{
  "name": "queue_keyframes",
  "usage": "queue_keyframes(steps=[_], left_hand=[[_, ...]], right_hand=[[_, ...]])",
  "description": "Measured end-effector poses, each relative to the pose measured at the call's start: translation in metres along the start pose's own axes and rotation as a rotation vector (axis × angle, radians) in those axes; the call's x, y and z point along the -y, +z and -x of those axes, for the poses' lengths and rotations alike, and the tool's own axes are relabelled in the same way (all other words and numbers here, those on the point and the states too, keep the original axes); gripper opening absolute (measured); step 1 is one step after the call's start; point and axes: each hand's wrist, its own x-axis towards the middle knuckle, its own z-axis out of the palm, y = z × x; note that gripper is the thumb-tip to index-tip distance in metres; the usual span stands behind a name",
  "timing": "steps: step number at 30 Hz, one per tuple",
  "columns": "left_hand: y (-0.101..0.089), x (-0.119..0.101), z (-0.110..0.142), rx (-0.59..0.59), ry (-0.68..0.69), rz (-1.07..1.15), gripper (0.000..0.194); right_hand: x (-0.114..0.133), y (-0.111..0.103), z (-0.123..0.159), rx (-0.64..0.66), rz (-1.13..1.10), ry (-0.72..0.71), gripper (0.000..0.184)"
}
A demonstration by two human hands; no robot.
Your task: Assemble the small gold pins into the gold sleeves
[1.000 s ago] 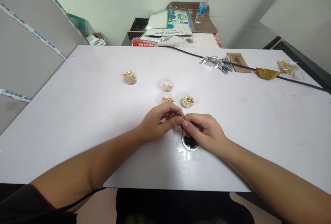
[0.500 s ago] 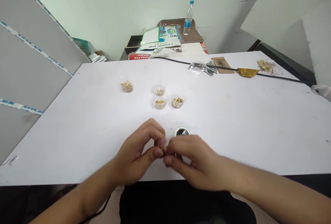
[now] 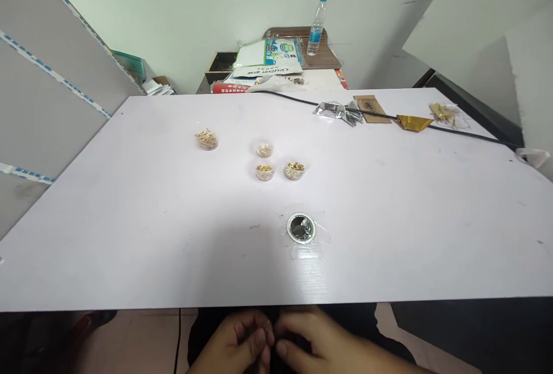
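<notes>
My left hand (image 3: 235, 342) and my right hand (image 3: 311, 342) are low in the view, below the near edge of the white table (image 3: 129, 235), over my lap. Their fingertips are pinched together and touch each other; whatever they hold is too small to make out. On the table ahead lies a small round dish with a dark shiny middle (image 3: 300, 227) under clear tape. Farther back stand several small clear cups of gold pins: one at the left (image 3: 207, 140) and three close together (image 3: 264, 150), (image 3: 264, 171), (image 3: 294, 170).
A black cable (image 3: 453, 130) runs across the far right of the table, past crumpled silver foil (image 3: 337, 111), a brown card (image 3: 371, 108) and a gold packet (image 3: 413, 122). Behind the table are papers (image 3: 268, 57) and a water bottle (image 3: 315, 27).
Both hands have drawn back from above the table towards my body, staying pinched together. The round dish they covered now shows in full. The camera has tilted.
</notes>
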Motion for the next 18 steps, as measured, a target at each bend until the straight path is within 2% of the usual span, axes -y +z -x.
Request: queue_keyframes(steps=[3, 9, 14, 18], left_hand=[[0.001, 0.008, -0.009, -0.016, 0.027, 0.022, 0.061], [0.001, 0.002, -0.010, -0.051, 0.047, 0.003, 0.062], [0.004, 0.004, -0.010, -0.133, 0.077, 0.027, 0.061], [0.010, 0.005, -0.008, -0.166, 0.016, 0.002, 0.066]], right_hand=[[0.001, 0.000, 0.003, -0.030, -0.016, 0.029, 0.026], [-0.006, 0.009, 0.002, -0.115, -0.058, -0.008, 0.031], [0.003, 0.009, -0.005, -0.059, -0.211, -0.069, 0.032], [0.010, 0.013, -0.014, 0.014, -0.506, -0.072, 0.047]])
